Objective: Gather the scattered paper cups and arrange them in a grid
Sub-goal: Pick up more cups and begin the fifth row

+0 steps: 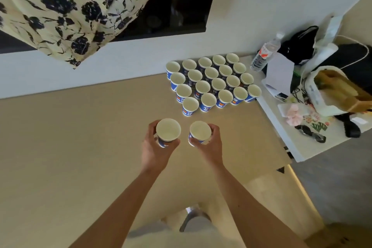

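We see two bare forearms reach fwd from the bottom edge, each hand w/ a paper cup. The left hand (155, 151) curls its fingers & thumb round the blue printed wall of the left cup (168, 129); the right hand (211, 147) grips the right cup (200, 130) the same way. Both cups are upright, mouths up, pale inside, side by side w/ a small gap btw them, over the tan desk (80, 137); we cannot tell if they touch it. Just beyond them, toward the far right corner of the desk, stands the cup grid (218, 83): 20 matching cups, upright, in 4 rows of 5, rims nearly touching, rows running at a slant to the desk edge. Right of the grid a white side table (291, 147) carries a clear water bottle (264, 54), a black bag (300, 46), white paper, cables & a pink scrunchie (293, 113). Top left hangs a pale floral curtain (60, 10) over a dark window (177, 2).
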